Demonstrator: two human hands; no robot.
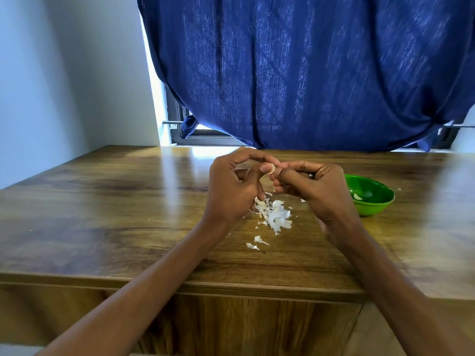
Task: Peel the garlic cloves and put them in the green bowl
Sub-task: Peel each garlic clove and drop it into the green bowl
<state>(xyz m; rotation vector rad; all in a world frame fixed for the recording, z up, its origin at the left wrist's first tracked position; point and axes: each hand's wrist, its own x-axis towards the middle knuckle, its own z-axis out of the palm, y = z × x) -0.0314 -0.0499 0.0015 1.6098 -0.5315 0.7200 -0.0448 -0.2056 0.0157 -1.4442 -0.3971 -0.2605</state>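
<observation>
In the head view, the left hand point(232, 186) and the right hand point(312, 187) meet above the wooden surface point(115, 214), and the fingers of both pinch 1 small garlic clove point(271, 168) between the fingertips. The clove looks light and firm, probably a little slippery, with thin papery skin like the peels point(275, 217) below. It is best held at its 2 ends; the green bowl point(370, 195) waits near the right hand.
</observation>
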